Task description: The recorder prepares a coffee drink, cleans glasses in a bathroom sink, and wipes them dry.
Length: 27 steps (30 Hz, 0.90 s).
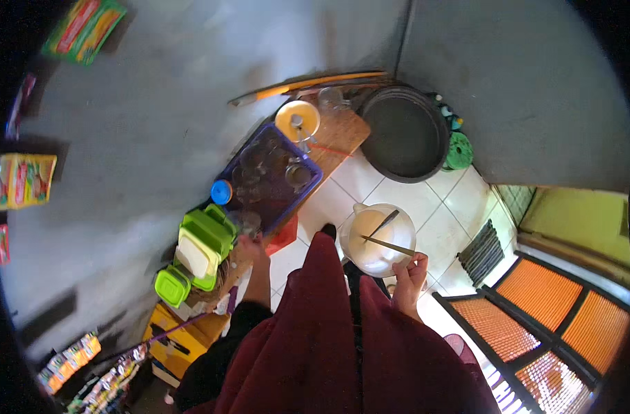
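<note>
My right hand [412, 274] grips the rim of a light-coloured round bowl [405, 227] at its lower right. Two long-handled utensils rest inside the bowl, one with a dark end, the other a tan handle [392, 246] reaching to the rim near my fingers. My left hand [253, 251] is blurred at the edge of the wooden bench. It touches or is close to a clear glass [249, 222] beside the blue tray; whether the fingers hold it cannot be told.
Glasses stand in a blue plastic tray [315, 171] on the wooden bench [346, 132]. Green lidded containers [209, 233] and a yellow cup with spoons [310, 116] are beside it. A large black basin [405, 134] sits near the wall corner. A red object [284, 235] lies below the bench edge.
</note>
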### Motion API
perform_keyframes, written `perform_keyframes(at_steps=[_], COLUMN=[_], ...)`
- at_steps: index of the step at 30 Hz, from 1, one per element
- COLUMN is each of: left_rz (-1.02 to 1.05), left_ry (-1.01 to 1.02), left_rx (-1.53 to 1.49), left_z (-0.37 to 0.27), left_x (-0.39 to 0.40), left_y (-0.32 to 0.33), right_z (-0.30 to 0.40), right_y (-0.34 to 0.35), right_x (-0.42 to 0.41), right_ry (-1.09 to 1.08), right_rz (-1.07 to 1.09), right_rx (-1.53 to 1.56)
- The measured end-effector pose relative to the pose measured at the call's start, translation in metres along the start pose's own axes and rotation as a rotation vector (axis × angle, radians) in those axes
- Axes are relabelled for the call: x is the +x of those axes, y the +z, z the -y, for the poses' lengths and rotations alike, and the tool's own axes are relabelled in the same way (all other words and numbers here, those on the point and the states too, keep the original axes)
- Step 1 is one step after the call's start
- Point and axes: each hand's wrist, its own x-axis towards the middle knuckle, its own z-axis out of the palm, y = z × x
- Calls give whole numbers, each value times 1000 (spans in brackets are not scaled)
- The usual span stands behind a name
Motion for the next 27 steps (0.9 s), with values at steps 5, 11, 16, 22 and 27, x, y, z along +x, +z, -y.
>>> perform_keyframes(at_steps=[5, 11, 16, 22, 27], left_rz=[354, 974, 1197, 1430, 1525], left_ry=[245, -21, -389, -594, -744], left_rx=[687, 508, 411, 535, 725], left_z=[-52, -62, 4, 106, 183], left_x=[-62, -179, -327, -519, -639], left_y=[37, 203, 337, 418, 458], right_z=[25, 57, 72, 108, 141], right_y=[-36, -113, -216, -353, -466], right_x=[2, 6, 6, 12, 39], right_ry=[-136, -195, -208, -210, -296], right_rz=[-145, -447, -656, -902, -1020], right_rx=[111, 302, 364, 381, 454])
